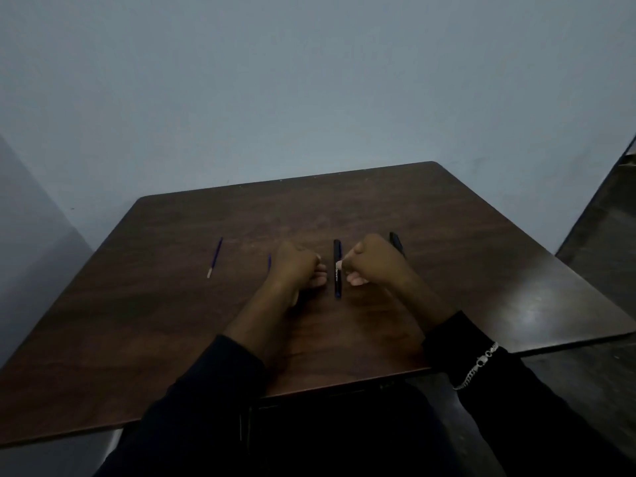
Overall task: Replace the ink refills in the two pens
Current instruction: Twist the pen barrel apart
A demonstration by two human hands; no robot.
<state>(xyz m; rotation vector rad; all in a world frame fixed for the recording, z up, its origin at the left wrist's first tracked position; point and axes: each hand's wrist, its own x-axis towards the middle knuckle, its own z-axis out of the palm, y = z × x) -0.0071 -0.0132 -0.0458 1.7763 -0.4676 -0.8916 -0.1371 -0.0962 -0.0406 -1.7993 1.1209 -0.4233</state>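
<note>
**On the tabletop, pens and refills are laid out, with neither pen opened**

Between the two fists, the middle pen is laid flat, pointing away from the person, where either hand can reach it. The second pen is set parallel and is half hidden behind the right hand. Both look assembled, so the task is judged barely begun.

The right hand's fingers are curled. One fingertip is brought up against the middle pen's barrel, but no grip round it is seen. The left hand is closed into a fist with nothing seen inside.

To the left, the outer refill is kept well apart, and the inner refill is partly hidden behind the left hand. Refills are grouped left and pens right, presumably so that new and old are not mixed.
</note>
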